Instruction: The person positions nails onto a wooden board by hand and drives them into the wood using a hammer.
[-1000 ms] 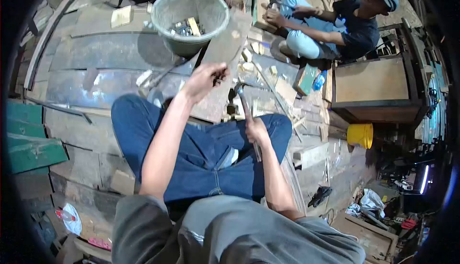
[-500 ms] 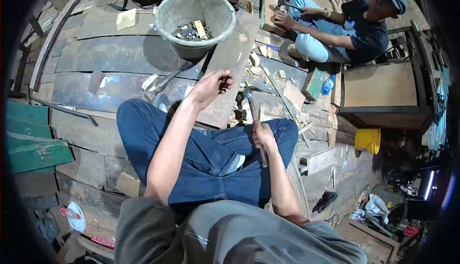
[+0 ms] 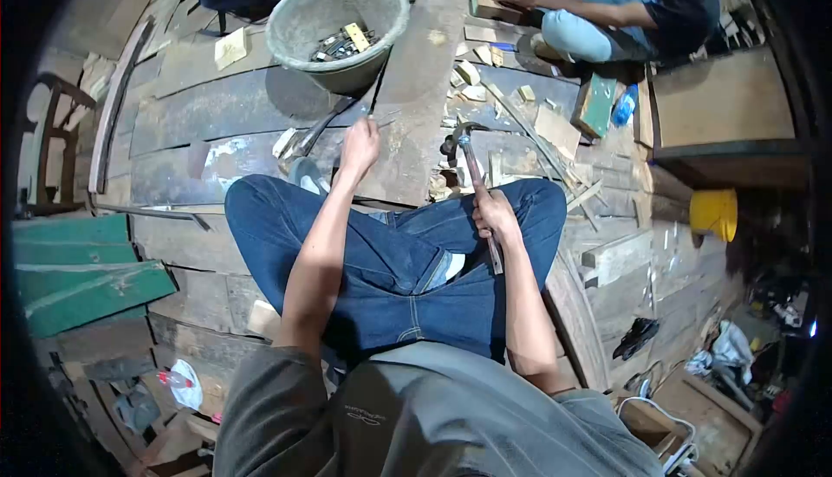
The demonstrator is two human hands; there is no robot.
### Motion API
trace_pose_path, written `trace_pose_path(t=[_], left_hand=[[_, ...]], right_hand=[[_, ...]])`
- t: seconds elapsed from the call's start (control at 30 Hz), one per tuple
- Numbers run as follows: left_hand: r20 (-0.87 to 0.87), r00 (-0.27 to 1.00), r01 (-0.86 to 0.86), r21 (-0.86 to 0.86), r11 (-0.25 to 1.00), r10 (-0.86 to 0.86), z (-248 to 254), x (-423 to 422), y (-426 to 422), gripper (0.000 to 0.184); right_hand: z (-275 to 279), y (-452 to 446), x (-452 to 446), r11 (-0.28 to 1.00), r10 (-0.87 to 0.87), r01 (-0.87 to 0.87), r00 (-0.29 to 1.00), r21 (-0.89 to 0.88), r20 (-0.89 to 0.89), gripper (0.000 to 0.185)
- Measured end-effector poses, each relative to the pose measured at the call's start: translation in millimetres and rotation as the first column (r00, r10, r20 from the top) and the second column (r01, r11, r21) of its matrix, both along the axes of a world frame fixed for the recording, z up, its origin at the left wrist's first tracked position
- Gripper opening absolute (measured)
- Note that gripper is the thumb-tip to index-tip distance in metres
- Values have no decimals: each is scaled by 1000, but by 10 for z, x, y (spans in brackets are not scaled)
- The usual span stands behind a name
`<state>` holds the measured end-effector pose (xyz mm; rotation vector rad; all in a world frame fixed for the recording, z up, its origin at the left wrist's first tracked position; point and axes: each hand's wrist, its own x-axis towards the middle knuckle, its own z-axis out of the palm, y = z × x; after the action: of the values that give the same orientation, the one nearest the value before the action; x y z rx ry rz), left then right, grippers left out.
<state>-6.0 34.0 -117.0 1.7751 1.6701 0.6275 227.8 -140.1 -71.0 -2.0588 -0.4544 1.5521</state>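
Observation:
My right hand (image 3: 495, 214) is wrapped around the wooden handle of a claw hammer (image 3: 475, 168). Its metal head points forward, above wood scraps by my right knee. My left hand (image 3: 361, 146) is closed at the near left edge of a wide wooden board (image 3: 419, 70). A thin, nail-like piece seems to stick out at its fingertips, too small to make out surely. Beyond that hand stands a grey bucket (image 3: 282, 39) holding small dark metal pieces and a yellowish block. Left of the board lies a dark long-handled tool (image 3: 316, 133), its kind unclear.
Wood chips (image 3: 469, 72) and thin strips (image 3: 524, 130) litter the floor on the right. A co-worker (image 3: 598, 13) sits at the upper right, hands on a tool. Green boards (image 3: 78, 256) lie at left; a yellow bucket (image 3: 713, 214) and wooden cabinet (image 3: 726, 104) stand at right.
My left hand has turned and closed, with its fingertips now over the board. The hammer stays in my right hand. The whole view has tilted downward slightly.

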Motion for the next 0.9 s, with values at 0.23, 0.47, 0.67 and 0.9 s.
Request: trace_pose_path(t=[0.23, 0.47, 0.67, 0.9], left_hand=[[-100, 983, 161, 82, 983, -153, -339, -165, -50, 39], [-137, 978, 153, -20, 988, -154, -177, -148, -92, 27], [-231, 941, 251, -6, 968, -245, -75, -108, -157, 37], [-248, 948, 222, 64, 973, -200, -125, -83, -206, 42]], right_hand=[[-165, -68, 135, 997, -49, 59, 979, 42, -198, 48], [-189, -102, 164, 993, -30, 56, 972, 105, -232, 48], [-288, -106, 195, 992, 5, 29, 963, 122, -269, 49], [-247, -137, 178, 988, -17, 57, 964, 143, -267, 50]])
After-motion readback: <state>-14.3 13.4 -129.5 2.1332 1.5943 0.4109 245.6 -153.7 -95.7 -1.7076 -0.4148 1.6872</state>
